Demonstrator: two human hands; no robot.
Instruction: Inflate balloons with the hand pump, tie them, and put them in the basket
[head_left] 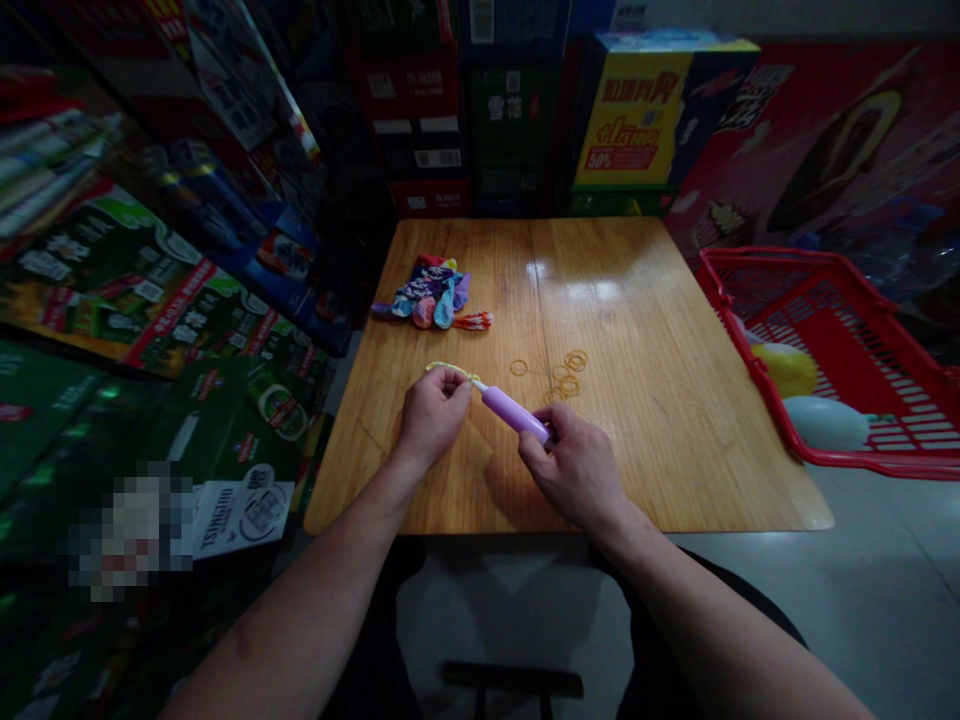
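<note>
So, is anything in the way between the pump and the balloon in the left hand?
Nothing visible is: the tip of the pump meets the left hand, which pinches the balloon. The rubber bands lie beyond the pump, out of that line.

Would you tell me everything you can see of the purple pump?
The pump is a slim purple tube, seemingly plastic, with a pale tip and a darker rear end. It slants above the table, its tip at the yellow balloon in the left hand. The right hand grips its rear. Whether the tip is inserted is unclear.
</note>
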